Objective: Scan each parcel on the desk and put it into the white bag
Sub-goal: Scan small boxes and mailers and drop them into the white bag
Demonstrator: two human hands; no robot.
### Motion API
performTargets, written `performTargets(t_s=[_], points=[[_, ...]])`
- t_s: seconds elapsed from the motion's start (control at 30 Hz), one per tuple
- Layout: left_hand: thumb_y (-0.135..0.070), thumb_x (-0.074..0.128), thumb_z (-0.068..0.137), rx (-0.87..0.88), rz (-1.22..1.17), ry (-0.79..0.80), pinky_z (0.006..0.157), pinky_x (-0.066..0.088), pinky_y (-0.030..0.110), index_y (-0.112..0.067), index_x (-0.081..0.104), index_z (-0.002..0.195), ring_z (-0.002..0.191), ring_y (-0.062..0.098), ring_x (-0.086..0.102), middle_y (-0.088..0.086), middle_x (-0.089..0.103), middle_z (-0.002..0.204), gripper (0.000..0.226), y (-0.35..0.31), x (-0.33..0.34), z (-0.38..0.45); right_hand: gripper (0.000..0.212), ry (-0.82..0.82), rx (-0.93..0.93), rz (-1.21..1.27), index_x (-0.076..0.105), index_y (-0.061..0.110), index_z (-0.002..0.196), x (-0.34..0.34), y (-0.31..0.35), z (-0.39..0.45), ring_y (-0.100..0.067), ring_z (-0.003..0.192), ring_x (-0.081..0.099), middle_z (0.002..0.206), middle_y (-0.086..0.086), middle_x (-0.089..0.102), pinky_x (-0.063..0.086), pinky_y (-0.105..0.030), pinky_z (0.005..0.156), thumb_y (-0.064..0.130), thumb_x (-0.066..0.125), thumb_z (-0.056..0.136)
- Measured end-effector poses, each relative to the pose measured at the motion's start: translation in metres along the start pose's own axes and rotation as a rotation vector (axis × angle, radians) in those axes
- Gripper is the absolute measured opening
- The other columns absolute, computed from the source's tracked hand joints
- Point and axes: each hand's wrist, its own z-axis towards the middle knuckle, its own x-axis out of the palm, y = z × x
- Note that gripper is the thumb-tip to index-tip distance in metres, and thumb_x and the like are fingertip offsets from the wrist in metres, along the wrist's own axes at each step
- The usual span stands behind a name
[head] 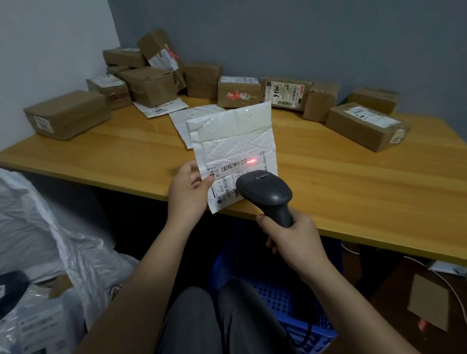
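**Scan in hand — mailer under the beam**

Desk [376, 187] holds many boxes [66, 114] not yet done. White bag [24, 222] gapes at left, below desk level. Mailer [234, 147] held up over the front edge — left hand [185, 195] pinches its left margin. Right hand [291, 239] grips scanner [267, 194]; red beam [251, 161] sits on the label. Next, likely: swing mailer left, drop it in the bag.

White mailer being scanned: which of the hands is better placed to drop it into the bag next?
Left. The left hand already pinches the white mailer beside the white bag; the right hand grips the scanner.
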Motion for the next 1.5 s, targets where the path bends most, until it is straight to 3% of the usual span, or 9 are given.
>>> performTargets(t_s=[0.27,0.6,0.97,1.1,1.2,1.27,1.33,1.43,1.5], points=[[-0.002,0.059,0.092,0.008,-0.049,-0.072,0.078,0.055,0.032,-0.024,0.052,0.099,0.09,0.017,0.067,0.002,0.07,0.1,0.024,-0.009,-0.014,-0.002,0.019,-0.007,-0.033,0.063,0.063,0.0,0.088,0.005,0.014,0.006,-0.008,0.044,0.05,0.058,-0.007,0.054,0.042,-0.019,0.045,0.018,0.068,0.089],[-0.002,0.056,0.093,0.06,-0.069,-0.299,0.073,0.054,0.029,-0.016,0.052,0.109,0.087,0.011,0.067,-0.002,0.069,0.099,0.021,-0.032,-0.102,-0.014,0.019,0.054,-0.104,0.074,0.059,0.014,0.077,0.051,0.053,0.023,-0.015,0.046,0.05,0.056,-0.004,0.053,0.041,-0.027,0.051,0.024,0.07,0.087],[-0.006,0.049,0.097,0.033,-0.031,-0.833,0.068,0.053,0.022,-0.017,0.047,0.11,0.088,0.007,0.063,-0.002,0.063,0.109,0.017,-0.027,-0.254,-0.078,0.018,0.311,-0.164,0.045,0.058,0.016,0.078,0.166,0.088,0.014,-0.017,0.054,0.053,0.061,-0.003,0.053,0.043,-0.033,0.057,0.026,0.069,0.088],[-0.013,0.046,0.098,-0.025,0.088,-1.075,0.077,0.049,0.027,-0.018,0.046,0.126,0.096,0.013,0.059,0.0,0.06,0.117,0.028,-0.013,-0.298,-0.104,0.017,0.385,-0.172,0.038,0.058,0.015,0.08,0.196,0.09,0.006,-0.015,0.054,0.053,0.062,-0.002,0.053,0.045,-0.033,0.058,0.026,0.068,0.089],[-0.014,0.042,0.1,-0.082,0.195,-1.213,0.085,0.04,0.021,-0.017,0.043,0.134,0.108,0.016,0.054,0.001,0.055,0.128,0.034,0.0,-0.317,-0.116,0.017,0.401,-0.162,0.017,0.058,0.016,0.079,0.206,0.087,0.004,-0.016,0.054,0.053,0.062,-0.002,0.054,0.046,-0.034,0.059,0.026,0.068,0.088],[-0.011,0.042,0.099,-0.148,0.237,-1.139,0.083,0.041,0.023,-0.015,0.045,0.132,0.107,0.02,0.056,0.002,0.056,0.124,0.034,0.01,-0.322,-0.117,0.016,0.389,-0.155,0.013,0.058,0.016,0.078,0.207,0.084,0.005,-0.015,0.053,0.053,0.061,-0.003,0.054,0.046,-0.033,0.058,0.025,0.068,0.088],[-0.007,0.045,0.096,-0.257,0.268,-0.922,0.076,0.046,0.027,-0.013,0.048,0.129,0.099,0.024,0.059,0.004,0.059,0.117,0.033,0.024,-0.32,-0.112,0.016,0.382,-0.146,0.006,0.058,0.016,0.078,0.205,0.082,0.008,-0.015,0.054,0.053,0.063,-0.003,0.055,0.046,-0.032,0.058,0.024,0.068,0.088],[-0.004,0.048,0.096,-0.248,0.247,-0.752,0.066,0.044,0.011,-0.005,0.048,0.131,0.087,0.013,0.057,0.019,0.056,0.124,0.035,0.035,-0.309,-0.105,0.015,0.381,-0.135,-0.006,0.059,0.017,0.081,0.195,0.081,0.014,-0.014,0.055,0.054,0.067,-0.003,0.056,0.046,-0.028,0.055,0.025,0.068,0.089],[-0.004,0.051,0.096,-0.165,0.234,-0.728,0.079,0.043,0.011,-0.004,0.05,0.13,0.097,0.013,0.058,0.017,0.056,0.127,0.033,0.032,-0.298,-0.097,0.014,0.371,-0.126,-0.011,0.059,0.017,0.082,0.187,0.081,0.019,-0.014,0.056,0.054,0.067,-0.003,0.056,0.045,-0.027,0.055,0.026,0.068,0.089]])
